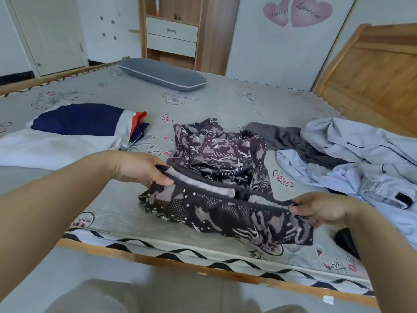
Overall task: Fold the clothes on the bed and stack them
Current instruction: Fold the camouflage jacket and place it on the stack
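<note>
At the near edge of the bed, a dark patterned garment lay spread across the mattress, its dark-trimmed hem raised a little between two hands. The left hand pinched one end of that hem, thumb on top and fingers curled beneath the cloth. The right hand pinched the other end the same way — thumb over the trim, fingers tucked under. The hem ran taut between them, showing a pale grey lining inside. The far part of the garment sat bunched and rumpled toward the middle of the bed.

To the left, well apart from the garment, lay a navy, white and orange top, seemingly folded, though its near side was hard to read. To the right, a pale blue shirt sprawled unfolded, with a dark grey piece lying partly under it. A small black item showed just below the right wrist — too hidden to identify.

A grey pillow rested at the far side of the bed.
</note>
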